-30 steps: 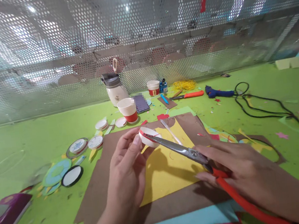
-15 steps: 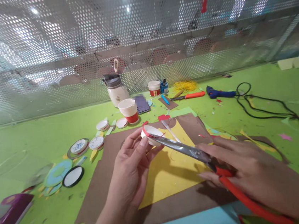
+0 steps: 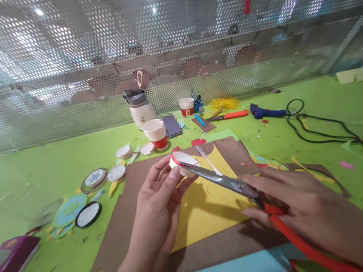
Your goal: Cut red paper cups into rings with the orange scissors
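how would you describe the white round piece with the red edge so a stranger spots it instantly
On the green table, find the large brown sheet bearing yellow paper. Above them, the left hand holds a shallow white round piece with a red edge. Unlike the white discs lying to the left, it is held up, with scissors against it.

compared with a second ago, the white paper-cup piece (image 3: 186, 158) and the left hand (image 3: 157, 201) have been shifted slightly rightward. the scissors (image 3: 218, 179) and the right hand (image 3: 300, 203) have been carried the same way. more of the piece's red edge (image 3: 174, 159) is exposed above the left thumb.
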Motion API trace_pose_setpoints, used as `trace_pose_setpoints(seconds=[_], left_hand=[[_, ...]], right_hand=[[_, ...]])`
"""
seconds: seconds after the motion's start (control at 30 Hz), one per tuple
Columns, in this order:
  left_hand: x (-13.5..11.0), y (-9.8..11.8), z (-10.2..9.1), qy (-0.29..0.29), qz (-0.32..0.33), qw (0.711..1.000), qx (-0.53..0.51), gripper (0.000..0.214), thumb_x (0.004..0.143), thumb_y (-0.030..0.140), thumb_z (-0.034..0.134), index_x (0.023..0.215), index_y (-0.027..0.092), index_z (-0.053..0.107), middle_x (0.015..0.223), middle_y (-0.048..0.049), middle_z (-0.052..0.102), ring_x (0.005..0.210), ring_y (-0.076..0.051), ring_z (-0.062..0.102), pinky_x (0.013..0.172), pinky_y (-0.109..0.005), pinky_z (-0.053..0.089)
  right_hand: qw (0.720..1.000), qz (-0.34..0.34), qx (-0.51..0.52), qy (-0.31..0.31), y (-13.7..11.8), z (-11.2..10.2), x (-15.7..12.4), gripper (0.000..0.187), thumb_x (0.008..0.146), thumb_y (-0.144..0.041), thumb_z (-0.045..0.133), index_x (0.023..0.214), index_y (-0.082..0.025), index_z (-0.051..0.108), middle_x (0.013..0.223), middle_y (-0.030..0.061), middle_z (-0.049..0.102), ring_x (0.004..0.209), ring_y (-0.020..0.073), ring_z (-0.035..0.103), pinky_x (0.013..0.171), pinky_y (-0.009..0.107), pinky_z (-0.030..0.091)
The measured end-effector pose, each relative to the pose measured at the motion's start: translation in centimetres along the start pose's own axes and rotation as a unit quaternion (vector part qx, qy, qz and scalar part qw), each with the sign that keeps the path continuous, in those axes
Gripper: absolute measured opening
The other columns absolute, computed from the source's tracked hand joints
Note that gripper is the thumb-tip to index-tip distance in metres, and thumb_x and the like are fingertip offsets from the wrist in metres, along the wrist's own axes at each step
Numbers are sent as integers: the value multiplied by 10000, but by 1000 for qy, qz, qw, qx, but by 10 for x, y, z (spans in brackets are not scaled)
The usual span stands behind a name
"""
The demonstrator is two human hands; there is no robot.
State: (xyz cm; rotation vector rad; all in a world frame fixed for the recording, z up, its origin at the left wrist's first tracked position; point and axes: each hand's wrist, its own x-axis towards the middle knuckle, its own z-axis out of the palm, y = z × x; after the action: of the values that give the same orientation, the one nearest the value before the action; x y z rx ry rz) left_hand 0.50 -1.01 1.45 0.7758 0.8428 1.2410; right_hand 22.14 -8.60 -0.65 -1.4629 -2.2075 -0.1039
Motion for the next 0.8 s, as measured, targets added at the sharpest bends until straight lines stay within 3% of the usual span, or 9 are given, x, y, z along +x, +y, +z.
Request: trace_pose_setpoints(seconds=[0.3,0.5,0.8], left_hand=[[-1,0,2,17,-1,1000,-20,260,785,195,747,1033,194,667,1117,-67,717,1097,-250,653,950,-405,544],[-1,-2,2,12,9,1000,-26,243,807,182,728,1042,177,664,1083,-71,718,1077,-241,656,948,-407,544],[0,-3,-2,-3,24,1000,-17,227,829,195,716,1049,168,666,1085,-77,726,1019,-217,668,932,-408,555]], right_hand=[[1000,-1,18,-10,-1,3,-1,331,970,-364,491,1185,-143,612,1022,187,708,972,361,700,747,538,606],[1000,-11,25,8,-3,4,-1,289,978,-321,474,1161,-140,605,907,150,707,736,298,713,610,488,617],[999,-9,34,8,-7,4,2,266,962,-270,470,1140,-142,622,878,141,717,667,288,709,549,480,617]])
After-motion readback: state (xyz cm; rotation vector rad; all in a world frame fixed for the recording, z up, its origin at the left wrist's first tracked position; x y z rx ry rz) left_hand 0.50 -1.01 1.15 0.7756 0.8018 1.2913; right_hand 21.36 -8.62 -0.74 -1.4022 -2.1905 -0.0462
